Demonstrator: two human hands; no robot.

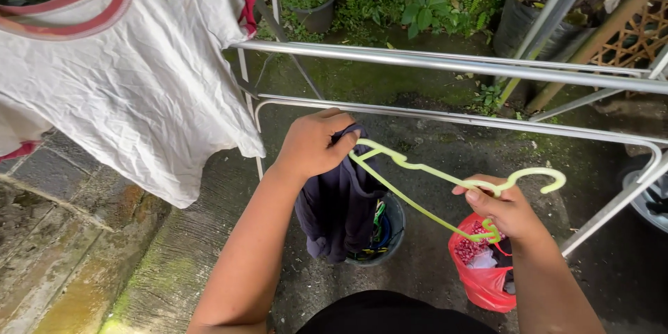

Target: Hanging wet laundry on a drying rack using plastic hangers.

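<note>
My left hand (pixel 314 142) grips the top of a dark navy garment (pixel 339 209) that hangs down in front of me. One end of a light green plastic hanger (pixel 424 170) is tucked into the garment's opening by my left fingers. My right hand (pixel 506 207) holds the hanger near its hook, which curls out to the right. Both hands are just below the lowest rail of a metal drying rack (pixel 445 64).
A white shirt with red trim (pixel 132 69) hangs on another green hanger at the left. Below my hands stand a dark bucket (pixel 394 231) with hangers in it and a red plastic bag (pixel 480 278). Potted plants (pixel 313 1) line the far side. The ground is wet concrete.
</note>
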